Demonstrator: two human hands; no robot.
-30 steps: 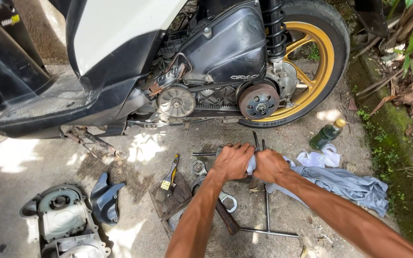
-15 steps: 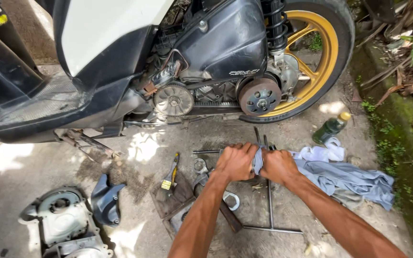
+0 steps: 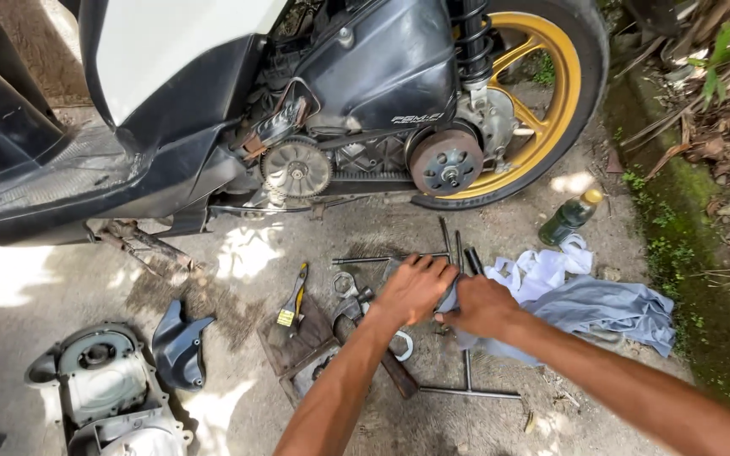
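Note:
My left hand and my right hand meet low over the concrete, both closed around a small part wrapped in a corner of a grey-white rag; the part itself is hidden. Under and around the hands lie long metal T-handle wrenches and rods. Behind them stands a black and white scooter with its drive side uncovered, showing the front pulley, the belt and the rear clutch by the gold wheel.
Yellow-handled pliers rest on a brown board left of my hands. The removed grey cover and a dark plastic piece lie at lower left. A green bottle stands near the wheel. Mossy kerb and dry leaves run along the right.
The view has shifted slightly. My hands stay together over the tools, rubbing the rag against the hidden part; nothing else on the ground has moved.

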